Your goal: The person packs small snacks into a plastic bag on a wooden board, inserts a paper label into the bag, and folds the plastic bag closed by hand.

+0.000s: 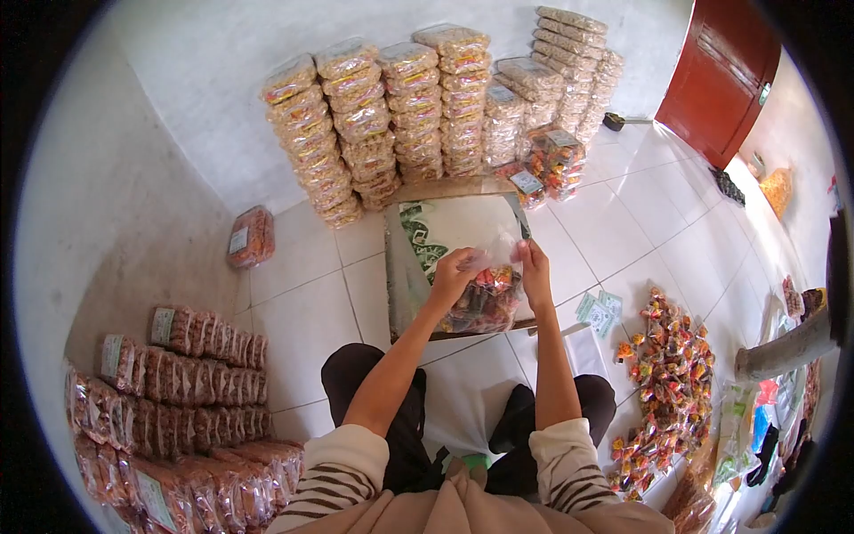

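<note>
A clear plastic bag filled with small colourful wrapped pieces rests at the near side of a low table with a white and green top. My left hand pinches the bag's gathered upper edge from the left. On the other side, my right hand has its fingers closed on the bag's top right edge. The plastic between both hands is bunched and see-through. What the fingertips press on is partly hidden by the film.
Tall stacks of packed bags line the wall behind the table. Reddish-brown packs are piled at lower left. A heap of small wrapped pieces lies on the tiled floor at right, near printed labels. One pack sits by the left wall.
</note>
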`<state>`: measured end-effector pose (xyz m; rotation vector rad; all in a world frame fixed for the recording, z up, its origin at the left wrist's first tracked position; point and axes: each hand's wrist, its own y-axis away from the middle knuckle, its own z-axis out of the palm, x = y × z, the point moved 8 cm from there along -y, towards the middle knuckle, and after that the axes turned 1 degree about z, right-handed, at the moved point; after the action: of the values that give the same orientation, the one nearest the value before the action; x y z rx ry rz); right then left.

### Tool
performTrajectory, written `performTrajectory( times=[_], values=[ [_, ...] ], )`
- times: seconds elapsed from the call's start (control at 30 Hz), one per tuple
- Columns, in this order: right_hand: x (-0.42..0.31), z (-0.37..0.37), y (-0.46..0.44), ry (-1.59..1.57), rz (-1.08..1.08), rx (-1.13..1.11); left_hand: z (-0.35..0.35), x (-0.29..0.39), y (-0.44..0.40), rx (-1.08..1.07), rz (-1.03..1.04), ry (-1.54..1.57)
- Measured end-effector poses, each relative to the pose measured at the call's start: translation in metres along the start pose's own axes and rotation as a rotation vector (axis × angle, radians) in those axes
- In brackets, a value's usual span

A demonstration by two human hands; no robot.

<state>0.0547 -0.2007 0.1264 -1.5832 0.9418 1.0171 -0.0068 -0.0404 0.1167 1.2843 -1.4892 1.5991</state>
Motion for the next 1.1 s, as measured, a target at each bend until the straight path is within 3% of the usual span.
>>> performTrajectory(
  times=[0.1, 0.23, 0.33, 0.43, 0.53, 0.63, 0.7, 0.77, 0.83, 0.9, 1.0, 1.1],
  values=[
    [-0.003, 0.007, -0.002, -0.046, 0.117, -0.024, 0.004, -0.001, -0.001, -0.013, -0.006, 0.029],
    [0.007, 0.012, -0.013, -0.003, 0.078, -0.087, 0.006, -0.001, 0.002, -0.008, -0.087, 0.037],
    [0.013, 0.023, -0.015, 0.01, 0.148, -0.212, 0.004, 0.008, 0.004, 0.089, 0.061, -0.103],
    [0.011, 0.021, -0.016, -0.141, 0.095, -0.083, 0.005, 0.017, 0.006, 0.126, 0.157, -0.21],
    [0.009, 0.015, -0.014, 0.03, 0.078, 0.016, 0.004, 0.006, 0.008, 0.169, 0.085, -0.257],
    [-0.013, 0.003, -0.001, 0.219, -0.063, 0.096, 0.004, 0.009, 0.01, 0.211, 0.225, -0.364],
    [-0.034, -0.019, 0.021, 0.2, -0.213, 0.32, 0.004, 0.016, 0.014, 0.267, 0.349, -0.459],
    [-0.032, -0.022, 0.045, 0.218, -0.12, 0.295, 0.004, 0.015, 0.014, 0.271, 0.347, -0.432],
    [-0.055, -0.014, 0.074, 0.43, -0.228, 0.418, 0.006, 0.015, 0.015, 0.264, 0.338, -0.402],
    [-0.057, -0.003, 0.087, 0.427, -0.154, 0.426, 0.003, 0.016, 0.016, 0.285, 0.302, -0.419],
    [-0.051, 0.022, 0.084, 0.455, -0.193, 0.249, 0.004, 0.022, 0.015, 0.242, 0.32, -0.384],
    [-0.052, 0.025, 0.075, 0.458, -0.228, 0.25, 0.005, 0.026, 0.017, 0.242, 0.329, -0.379]
  ],
)
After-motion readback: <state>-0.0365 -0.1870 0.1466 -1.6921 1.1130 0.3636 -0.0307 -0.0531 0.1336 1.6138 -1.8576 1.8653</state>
